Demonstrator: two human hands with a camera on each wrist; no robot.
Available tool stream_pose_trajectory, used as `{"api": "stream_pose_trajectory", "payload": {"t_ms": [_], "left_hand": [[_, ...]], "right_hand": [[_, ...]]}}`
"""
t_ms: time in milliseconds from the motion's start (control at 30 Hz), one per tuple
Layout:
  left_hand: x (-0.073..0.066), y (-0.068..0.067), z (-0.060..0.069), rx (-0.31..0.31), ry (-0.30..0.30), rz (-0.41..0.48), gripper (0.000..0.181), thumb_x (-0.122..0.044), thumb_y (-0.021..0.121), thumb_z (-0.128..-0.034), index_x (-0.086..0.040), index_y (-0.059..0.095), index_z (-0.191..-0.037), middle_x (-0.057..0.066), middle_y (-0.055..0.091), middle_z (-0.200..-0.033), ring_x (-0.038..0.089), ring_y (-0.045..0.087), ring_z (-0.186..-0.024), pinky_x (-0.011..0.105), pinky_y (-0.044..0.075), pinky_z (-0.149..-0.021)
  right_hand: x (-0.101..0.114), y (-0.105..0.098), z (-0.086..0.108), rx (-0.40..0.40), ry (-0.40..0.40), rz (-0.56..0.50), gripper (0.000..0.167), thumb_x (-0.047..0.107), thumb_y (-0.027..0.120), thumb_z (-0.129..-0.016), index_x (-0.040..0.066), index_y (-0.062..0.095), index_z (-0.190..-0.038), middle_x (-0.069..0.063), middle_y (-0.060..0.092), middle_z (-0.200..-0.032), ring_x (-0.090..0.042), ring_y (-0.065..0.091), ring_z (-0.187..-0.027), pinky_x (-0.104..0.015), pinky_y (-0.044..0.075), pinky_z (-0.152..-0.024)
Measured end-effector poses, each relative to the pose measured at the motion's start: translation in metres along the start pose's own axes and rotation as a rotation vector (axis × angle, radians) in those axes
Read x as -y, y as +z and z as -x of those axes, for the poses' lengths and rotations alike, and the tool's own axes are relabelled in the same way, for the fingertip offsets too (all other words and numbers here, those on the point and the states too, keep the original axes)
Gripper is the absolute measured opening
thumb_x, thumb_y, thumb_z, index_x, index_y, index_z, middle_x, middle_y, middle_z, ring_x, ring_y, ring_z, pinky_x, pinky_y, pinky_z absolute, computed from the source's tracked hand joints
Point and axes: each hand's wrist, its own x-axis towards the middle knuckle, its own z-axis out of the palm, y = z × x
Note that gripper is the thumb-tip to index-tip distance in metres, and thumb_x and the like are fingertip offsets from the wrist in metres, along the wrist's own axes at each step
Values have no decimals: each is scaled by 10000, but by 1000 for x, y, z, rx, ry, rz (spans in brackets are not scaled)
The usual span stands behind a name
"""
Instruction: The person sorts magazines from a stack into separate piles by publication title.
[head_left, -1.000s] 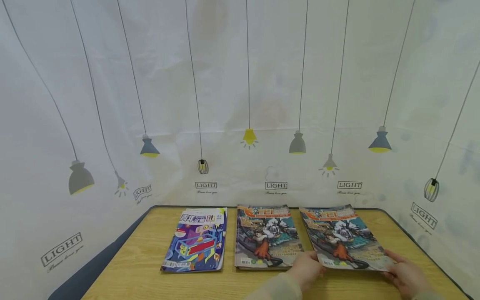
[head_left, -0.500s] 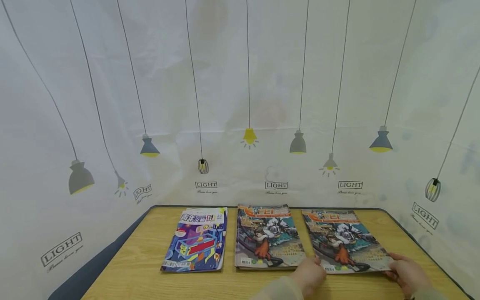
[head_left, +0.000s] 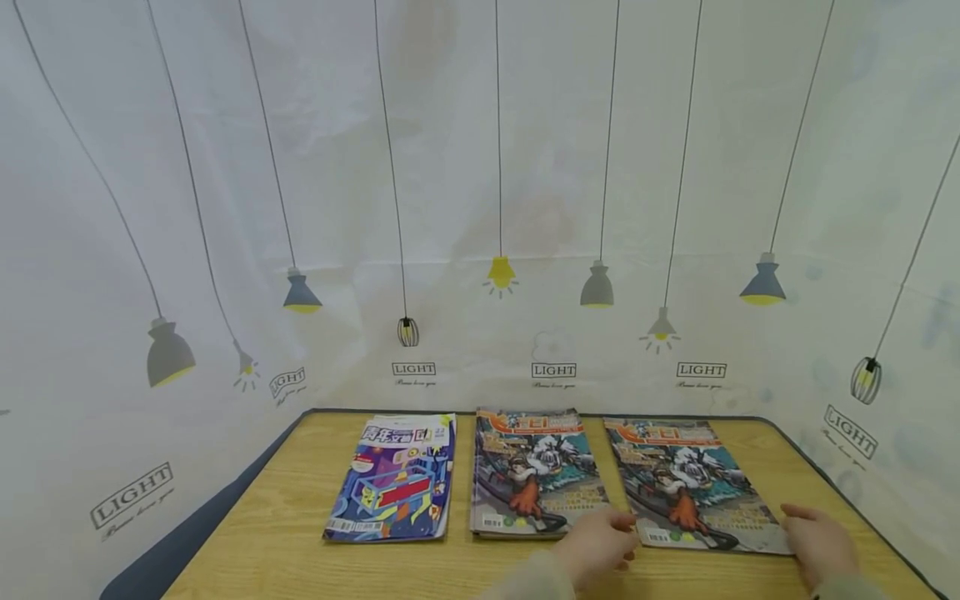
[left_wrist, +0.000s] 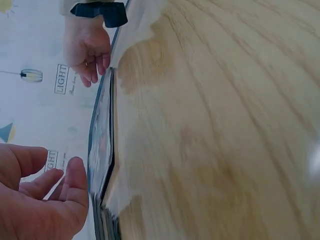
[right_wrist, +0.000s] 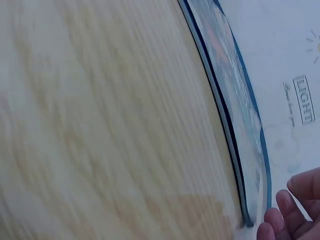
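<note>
The right-hand magazine lies flat on the wooden table, its cover matching the middle magazine. My left hand is over the near gap between these two, fingers loosely bent and holding nothing. At the right magazine's near right corner is my right hand, its fingers relaxed; whether it touches the edge I cannot tell. In the left wrist view my left hand shows thumb and fingers apart, with my right hand beyond the magazine. The right wrist view shows my right hand's fingers beside the magazine's corner.
A purple and white magazine lies at the left of the row. The wooden table has a dark border and meets a pale wall covering printed with hanging lamps and LIGHT labels.
The right magazine has shifted slightly right and towards me, and now lies flat. Both hands have let go of its near corners; my left hand has moved a little left.
</note>
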Motion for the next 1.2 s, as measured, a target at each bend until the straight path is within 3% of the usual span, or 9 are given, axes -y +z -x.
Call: {"api": "stream_pose_trajectory", "payload": {"t_ms": [100,233,367,467,567,667,833,1033,1200], "left_hand": [[3,-15,4,-42,42,-32,328,-75,554,-928,6,610,-1241,42,624,-911,163,580,-721,367,548,-691],[7,-38,7,-83,66,-11,344,-86,547,-942,9,589,-1271,40,616,-965,139,555,-737,344,522,-681],[11,-61,12,-141,78,2,352,-89,552,-952,14,575,-1288,55,619,-1025,144,576,-764,347,525,-686],[14,-76,16,-194,82,0,352,-101,545,-960,8,569,-1293,66,618,-1037,147,579,-765,345,530,-677],[19,-91,22,-248,94,1,348,-97,532,-966,21,562,-1291,93,628,-1029,159,587,-767,325,525,-652],[24,-106,25,-291,111,17,357,-80,519,-967,61,543,-1294,142,636,-1069,183,594,-775,297,509,-625],[32,-131,31,-356,66,-19,376,-105,510,-970,47,530,-1313,169,593,-1211,220,599,-878,327,506,-665],[46,-144,36,-538,17,-102,347,-114,564,-931,4,595,-1256,152,608,-1219,333,554,-1133,485,464,-928],[55,-144,39,-599,39,-99,405,-38,582,-885,64,557,-1277,250,519,-1317,434,434,-1249,560,373,-1012]], "right_hand": [[10,11,6,-7,-28,-34,478,110,420,-948,-86,398,-1383,-333,346,-1398,-473,345,-1231,-591,334,-984],[29,35,16,25,-52,-77,461,119,447,-965,-93,399,-1372,-323,352,-1386,-467,346,-1226,-599,352,-954],[49,56,33,158,-96,-113,479,118,432,-980,-102,358,-1399,-334,305,-1414,-493,303,-1269,-612,361,-951],[62,72,47,235,-143,-127,482,131,423,-984,-105,358,-1399,-333,354,-1383,-469,421,-1171,-543,446,-855],[73,90,61,275,-184,-136,468,139,434,-984,-100,387,-1384,-320,402,-1360,-457,467,-1141,-515,460,-850],[80,105,73,318,-203,-156,452,138,433,-995,-91,394,-1384,-312,394,-1378,-475,420,-1208,-559,422,-930],[83,127,86,319,-226,-150,429,104,467,-981,-97,430,-1358,-317,440,-1338,-460,444,-1188,-555,421,-935],[85,146,93,353,-218,-128,522,152,507,-963,-119,377,-1389,-360,386,-1360,-494,394,-1225,-569,402,-967],[83,160,98,360,-187,-161,620,184,544,-944,-135,310,-1421,-398,278,-1418,-530,285,-1296,-590,342,-1025]]}}
